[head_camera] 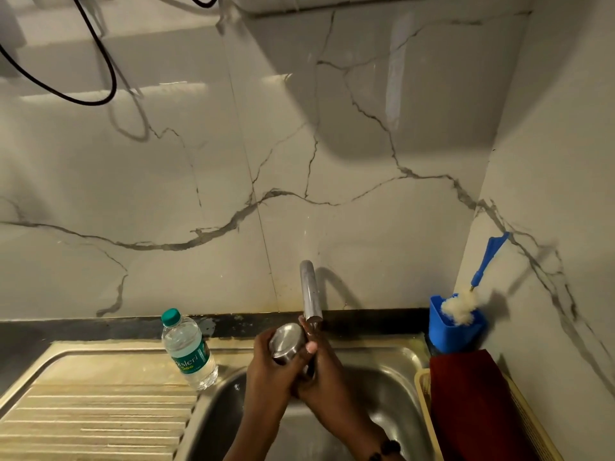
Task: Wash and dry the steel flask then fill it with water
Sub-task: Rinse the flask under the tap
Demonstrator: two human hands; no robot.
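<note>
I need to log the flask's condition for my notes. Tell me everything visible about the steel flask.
The flask looks like brushed, shiny steel, rounded at its visible end, which faces up toward the camera. It is tilted, held over the sink basin just below the tap spout. The left hand grips it from the left and the right hand wraps its other side, hiding most of the body. No lid or opening shows.

Both hands up front, clasped together at center.

Left hand (270, 359): forearm comes in from the near edge, angled up and slightly right; fingers curled round the flask (287, 342), thumb side toward the far wall. Right hand (319, 367): forearm enters from near right, angled up-left, dark bead band on the wrist; fingers wrap the flask's right side, one fingertip (311, 347) showing on top. Hands touching each other.
</note>
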